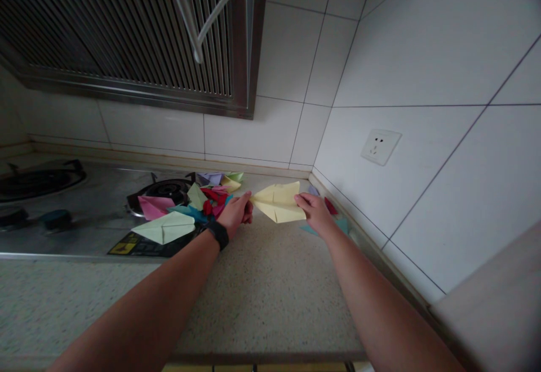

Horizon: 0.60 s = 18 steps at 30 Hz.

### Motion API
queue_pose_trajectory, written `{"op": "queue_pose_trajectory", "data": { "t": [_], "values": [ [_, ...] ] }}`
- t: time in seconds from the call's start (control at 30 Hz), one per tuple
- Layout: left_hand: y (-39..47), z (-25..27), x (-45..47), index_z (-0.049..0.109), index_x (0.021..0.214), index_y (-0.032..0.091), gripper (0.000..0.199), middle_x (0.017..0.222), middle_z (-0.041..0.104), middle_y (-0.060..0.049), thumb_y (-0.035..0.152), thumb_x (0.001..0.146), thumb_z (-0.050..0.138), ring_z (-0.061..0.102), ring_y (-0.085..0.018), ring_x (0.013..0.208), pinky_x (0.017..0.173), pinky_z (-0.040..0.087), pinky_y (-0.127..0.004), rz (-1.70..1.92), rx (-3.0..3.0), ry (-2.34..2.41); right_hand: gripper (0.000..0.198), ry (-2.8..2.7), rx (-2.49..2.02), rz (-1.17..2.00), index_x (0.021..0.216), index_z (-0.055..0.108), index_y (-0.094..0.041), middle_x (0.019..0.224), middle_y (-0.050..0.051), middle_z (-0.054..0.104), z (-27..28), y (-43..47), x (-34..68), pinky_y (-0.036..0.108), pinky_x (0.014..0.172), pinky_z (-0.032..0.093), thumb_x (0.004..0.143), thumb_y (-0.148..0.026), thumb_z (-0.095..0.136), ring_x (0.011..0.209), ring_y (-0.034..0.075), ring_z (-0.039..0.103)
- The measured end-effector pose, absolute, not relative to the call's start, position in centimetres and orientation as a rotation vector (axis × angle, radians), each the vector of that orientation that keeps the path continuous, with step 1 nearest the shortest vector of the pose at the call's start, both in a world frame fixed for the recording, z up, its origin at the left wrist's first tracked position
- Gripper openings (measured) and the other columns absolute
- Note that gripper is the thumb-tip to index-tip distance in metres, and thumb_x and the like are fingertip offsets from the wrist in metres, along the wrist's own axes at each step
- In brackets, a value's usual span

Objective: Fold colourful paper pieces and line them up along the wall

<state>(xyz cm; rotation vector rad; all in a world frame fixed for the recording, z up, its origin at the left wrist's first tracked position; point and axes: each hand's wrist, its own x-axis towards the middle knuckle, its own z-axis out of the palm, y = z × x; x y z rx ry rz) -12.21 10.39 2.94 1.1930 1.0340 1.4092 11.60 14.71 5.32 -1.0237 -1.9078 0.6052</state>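
Note:
A pale yellow paper plane (276, 202) is held between my two hands above the countertop. My left hand (237, 212), with a black band on its wrist, is closed on the plane's pointed end. At the wide right end, my right hand (315, 209) pinches the paper's edge. Left of my left hand lies a heap of folded paper in several colours, among them a pale green paper plane (164, 227) and a pink one (155, 207). A teal folded paper (341, 225) lies partly hidden behind my right hand, with a red piece (331, 206) beyond it.
The gas stove (97, 231) fills the left, with a burner (167, 193) beside the paper heap. A range hood (127, 93) overhangs it. A tiled wall with a socket (381, 146) bounds the speckled countertop (270, 304) on the right.

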Motion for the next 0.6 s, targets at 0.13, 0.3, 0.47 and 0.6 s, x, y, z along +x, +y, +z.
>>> {"op": "queue_pose_trajectory", "data": {
  "t": [0.13, 0.3, 0.47, 0.6],
  "values": [
    [10.39, 2.94, -12.16, 0.045, 0.051, 0.018, 0.049, 0.032, 0.033, 0.004, 0.055, 0.083, 0.045, 0.04, -0.01, 0.032, 0.04, 0.033, -0.022, 1.404, 1.177, 1.045, 0.036, -1.911, -0.987, 0.627, 0.068, 0.053, -0.018, 0.062, -0.001, 0.047, 5.32, 14.72, 11.66, 0.023, 0.053, 0.031, 0.084, -0.05, 0.047, 0.06, 0.014, 0.043],
    [10.3, 3.11, -12.04, 0.045, 0.051, 0.018, 0.048, 0.032, 0.033, 0.005, 0.054, 0.083, 0.045, 0.039, -0.01, 0.032, 0.04, 0.034, -0.022, 1.414, 1.168, 1.048, 0.034, -1.912, -0.956, 0.65, 0.07, 0.055, -0.017, 0.063, -0.002, 0.047, 5.49, 14.56, 11.68, 0.024, 0.054, 0.031, 0.085, -0.047, 0.048, 0.061, 0.014, 0.043],
    [10.49, 2.99, -12.09, 0.046, 0.051, 0.017, 0.048, 0.031, 0.033, 0.005, 0.053, 0.083, 0.045, 0.037, -0.009, 0.03, 0.038, 0.032, -0.022, 1.443, 1.163, 1.052, 0.035, -1.932, -0.976, 0.691, 0.067, 0.052, -0.018, 0.061, -0.003, 0.045, 5.38, 14.73, 11.69, 0.023, 0.051, 0.031, 0.083, -0.049, 0.05, 0.058, 0.013, 0.042],
    [10.64, 2.81, -12.26, 0.048, 0.051, 0.017, 0.05, 0.032, 0.035, 0.004, 0.054, 0.084, 0.043, 0.039, -0.009, 0.031, 0.039, 0.031, -0.021, 1.435, 1.22, 1.071, 0.032, -1.924, -1.02, 0.777, 0.071, 0.054, -0.019, 0.06, -0.003, 0.046, 5.27, 14.98, 11.94, 0.022, 0.047, 0.03, 0.08, -0.05, 0.052, 0.053, 0.011, 0.042]
  ]
}}
